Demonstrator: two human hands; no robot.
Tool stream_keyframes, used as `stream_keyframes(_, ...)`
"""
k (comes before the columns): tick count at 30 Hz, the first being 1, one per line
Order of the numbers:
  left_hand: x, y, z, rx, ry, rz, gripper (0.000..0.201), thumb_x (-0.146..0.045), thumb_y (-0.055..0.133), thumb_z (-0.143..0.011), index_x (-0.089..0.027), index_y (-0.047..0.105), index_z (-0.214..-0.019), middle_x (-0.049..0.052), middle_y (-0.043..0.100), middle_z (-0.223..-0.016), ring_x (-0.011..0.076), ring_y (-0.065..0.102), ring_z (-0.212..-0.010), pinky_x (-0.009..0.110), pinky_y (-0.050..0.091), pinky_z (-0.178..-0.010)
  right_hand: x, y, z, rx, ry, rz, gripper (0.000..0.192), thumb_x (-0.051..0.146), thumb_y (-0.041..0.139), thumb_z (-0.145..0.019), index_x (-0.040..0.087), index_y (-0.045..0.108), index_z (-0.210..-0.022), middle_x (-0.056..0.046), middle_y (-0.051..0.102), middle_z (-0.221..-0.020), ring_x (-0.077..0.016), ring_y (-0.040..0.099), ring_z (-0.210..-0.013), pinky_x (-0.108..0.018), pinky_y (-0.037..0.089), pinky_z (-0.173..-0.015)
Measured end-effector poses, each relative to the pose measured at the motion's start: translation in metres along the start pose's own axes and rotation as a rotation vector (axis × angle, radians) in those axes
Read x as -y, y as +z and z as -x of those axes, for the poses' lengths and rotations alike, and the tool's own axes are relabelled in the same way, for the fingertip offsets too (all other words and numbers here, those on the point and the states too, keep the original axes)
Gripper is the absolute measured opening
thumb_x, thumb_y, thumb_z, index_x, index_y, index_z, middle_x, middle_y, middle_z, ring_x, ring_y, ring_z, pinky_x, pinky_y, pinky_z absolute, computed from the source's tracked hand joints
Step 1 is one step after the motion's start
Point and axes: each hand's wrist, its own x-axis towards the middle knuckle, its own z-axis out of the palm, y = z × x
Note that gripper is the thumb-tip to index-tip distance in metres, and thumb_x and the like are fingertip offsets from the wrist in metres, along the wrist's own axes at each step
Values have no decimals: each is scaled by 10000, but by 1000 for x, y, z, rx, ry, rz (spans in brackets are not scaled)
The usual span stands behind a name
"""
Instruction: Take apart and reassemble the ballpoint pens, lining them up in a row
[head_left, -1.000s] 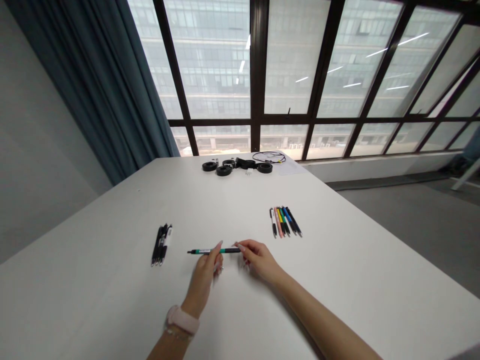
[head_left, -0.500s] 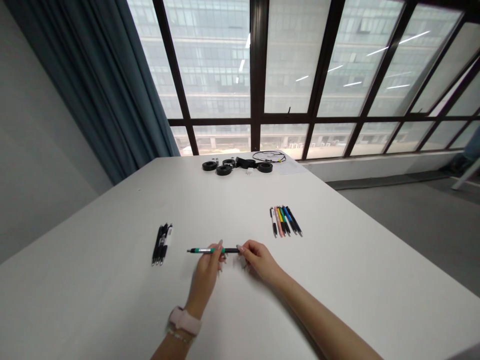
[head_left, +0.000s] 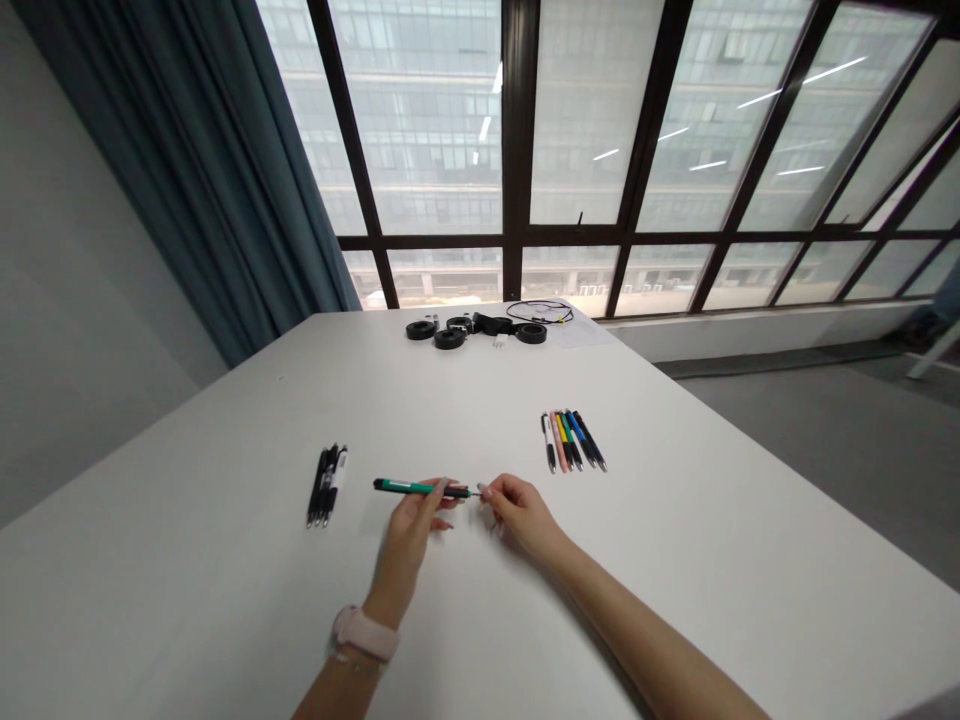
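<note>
Head view: left hand (head_left: 411, 525) pinches green pen (head_left: 409, 487), right hand (head_left: 517, 510) pinches its tip end; three black pens (head_left: 325, 485) lie left, six coloured pens (head_left: 572, 441) right on the tabletop (head_left: 225, 600).

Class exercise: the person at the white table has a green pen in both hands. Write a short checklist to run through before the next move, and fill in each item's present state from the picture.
1. Left hand has a firm hold on the green pen: ok, fingers closed round its right part.
2. Right hand is at the pen's right tip: ok, fingertips pinch there.
3. Pen is clear of the white table: ok, held above it.
4. Which small part the right hand holds: cannot tell, too small.
5. Black pens on the left lie out of the way: ok.
6. Coloured pens on the right are apart from the hands: ok.
</note>
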Motion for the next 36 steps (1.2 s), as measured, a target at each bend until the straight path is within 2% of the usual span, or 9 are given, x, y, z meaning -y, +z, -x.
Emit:
stream_keyframes(8,0,-6,-2,-192,62,62,548,-557,722,-595,-127,655,-929,71,698,-841,152,616,-669,208,421,-478,-4,-8,-2,-19,-10,-19,398,560,600,-769,164,596,-723,57,451,-530,-85,396,-488,-223,308,-499)
stream_keyframes(11,-1,-10,-3,-263,69,104,517,-545,720,-606,-134,654,-914,53,687,-826,139,603,-666,202,410,-487,-3,-12,-3,-27,-7,-18,388,550,601,-771,165,603,-725,53,461,-526,-90,417,-490,-227,325,-506)
stream_keyframes(18,-4,-21,-8,-346,19,191,433,-524,701,-634,-156,630,-852,35,678,-795,145,621,-681,204,409,-507,1,-15,-4,-84,-11,-13,401,569,595,-757,172,597,-705,47,460,-517,-104,434,-490,-241,345,-517)
stream_keyframes(21,-5,-25,-10,-287,-18,102,466,-542,715,-604,-134,638,-816,32,658,-708,121,584,-593,192,379,-469,0,-15,-4,-139,-33,73,359,529,588,-772,177,589,-702,41,465,-535,-110,421,-510,-242,328,-519)
stream_keyframes(24,-7,-23,-9,-153,-19,-40,519,-584,702,-585,-113,661,-799,-19,559,-524,86,474,-448,188,310,-405,-1,-16,-3,-203,-40,219,291,455,568,-803,181,591,-709,26,501,-572,-119,428,-539,-246,323,-533)
stream_keyframes(28,-9,-15,-3,-24,-19,-245,604,-601,683,-572,-98,687,-905,-65,460,-414,86,388,-365,204,244,-364,4,-18,1,-262,-67,473,181,335,544,-827,188,613,-746,-6,581,-676,-140,490,-619,-257,351,-593)
stream_keyframes(33,-4,-13,1,13,-2,-408,701,-611,639,-616,-96,638,-1092,-81,465,-429,85,334,-332,213,200,-352,13,-17,8,-207,-99,713,126,215,509,-848,191,633,-843,-23,626,-828,-142,545,-701,-253,377,-659)
stream_keyframes(36,-2,-14,-1,31,7,-446,662,-641,609,-632,-109,653,-1024,-81,454,-432,88,332,-333,214,211,-351,16,-14,10,-174,-117,826,141,203,497,-874,193,637,-891,-34,636,-871,-152,580,-755,-249,378,-667)
